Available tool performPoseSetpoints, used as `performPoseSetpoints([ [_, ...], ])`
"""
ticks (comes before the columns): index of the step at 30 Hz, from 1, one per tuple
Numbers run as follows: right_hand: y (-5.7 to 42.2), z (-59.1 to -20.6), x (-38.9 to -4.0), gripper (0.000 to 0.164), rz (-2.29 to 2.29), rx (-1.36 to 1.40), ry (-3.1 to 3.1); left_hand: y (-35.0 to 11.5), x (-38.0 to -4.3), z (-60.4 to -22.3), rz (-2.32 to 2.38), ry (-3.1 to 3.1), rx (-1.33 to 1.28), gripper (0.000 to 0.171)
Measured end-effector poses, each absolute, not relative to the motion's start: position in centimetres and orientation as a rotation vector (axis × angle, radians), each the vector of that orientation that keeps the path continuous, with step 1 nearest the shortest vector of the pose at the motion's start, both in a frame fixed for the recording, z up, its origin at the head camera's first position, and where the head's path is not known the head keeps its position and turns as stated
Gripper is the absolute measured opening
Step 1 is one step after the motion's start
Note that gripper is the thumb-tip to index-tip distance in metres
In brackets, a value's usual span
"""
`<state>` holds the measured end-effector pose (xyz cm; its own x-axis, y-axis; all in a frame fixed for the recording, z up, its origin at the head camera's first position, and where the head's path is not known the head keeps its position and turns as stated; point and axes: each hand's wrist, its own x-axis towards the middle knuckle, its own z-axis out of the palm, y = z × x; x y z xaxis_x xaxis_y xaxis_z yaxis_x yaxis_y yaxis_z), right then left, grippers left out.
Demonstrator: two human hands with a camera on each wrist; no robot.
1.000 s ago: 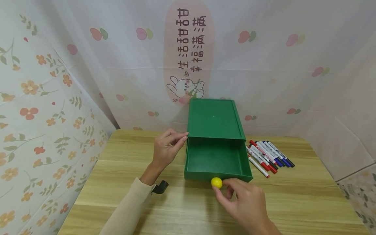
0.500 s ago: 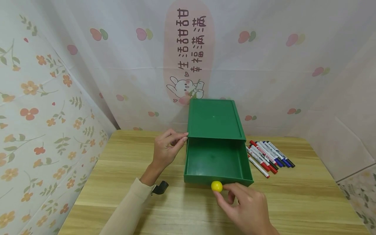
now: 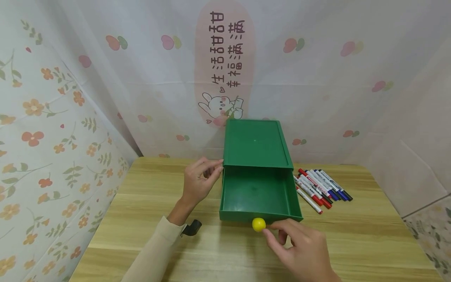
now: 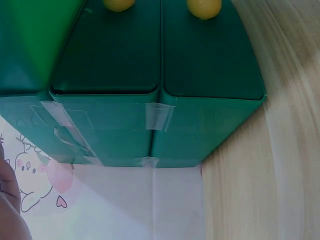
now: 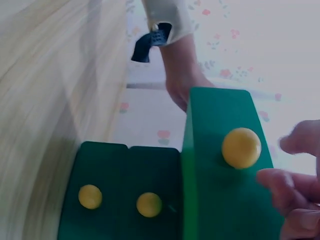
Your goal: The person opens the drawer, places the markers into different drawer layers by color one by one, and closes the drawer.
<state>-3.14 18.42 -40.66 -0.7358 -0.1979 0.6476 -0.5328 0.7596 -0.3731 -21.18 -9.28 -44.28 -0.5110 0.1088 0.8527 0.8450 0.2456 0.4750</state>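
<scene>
A green drawer cabinet [image 3: 255, 143] stands against the back curtain. Its top drawer [image 3: 260, 194] is pulled out, and nothing lies inside. On the drawer front is a round yellow knob [image 3: 258, 224]. Beside that knob is my right hand [image 3: 299, 243]; the right wrist view shows its thumb and finger spread, with a gap between them and the knob [image 5: 241, 148]. My left hand [image 3: 199, 180] pinches the cabinet's upper left front edge with thumb and fingertips. Two lower drawers [image 5: 105, 170], each with a yellow knob, stay pushed in.
Several markers [image 3: 322, 190] with red, blue and black caps lie to the right of the cabinet on the wooden table [image 3: 151, 196]. A black strap [image 3: 192, 227] hangs from the left cuff. A printed curtain [image 3: 317, 90] closes off the back.
The drawer has slid out slightly toward me. My right fingers, earlier pinching the knob, have let go and drawn back to the right. The left hand stays at the cabinet's edge.
</scene>
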Motion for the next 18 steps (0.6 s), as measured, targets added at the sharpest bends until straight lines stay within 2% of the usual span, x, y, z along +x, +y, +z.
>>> performPoseSetpoints([
  [3, 18.9, -40.1, -3.2, 0.046, 0.761, 0.556, -2.286, -9.3, -21.1, -44.6, -1.321, -1.820, -0.877, 0.029],
  [10, 21.4, -38.7, -4.5, 0.053, 0.783, 0.507, -2.191, -9.2, -21.1, -45.0, -1.327, -1.835, -0.876, 0.030],
  [12, 22.4, -38.8, -5.4, 0.045, 0.792, 0.470, -2.163, -9.1, -21.1, -45.1, -1.324, -1.842, -0.870, 0.028],
  [16, 24.5, -39.7, -7.5, 0.013, 0.809, 0.401, -2.136, -9.0, -21.0, -45.2, -1.325, -1.843, -0.867, 0.027],
  [18, 25.5, -40.3, -8.6, 0.008, 0.823, 0.366, -2.142, -8.9, -21.0, -45.2, -1.329, -1.843, -0.869, 0.027],
])
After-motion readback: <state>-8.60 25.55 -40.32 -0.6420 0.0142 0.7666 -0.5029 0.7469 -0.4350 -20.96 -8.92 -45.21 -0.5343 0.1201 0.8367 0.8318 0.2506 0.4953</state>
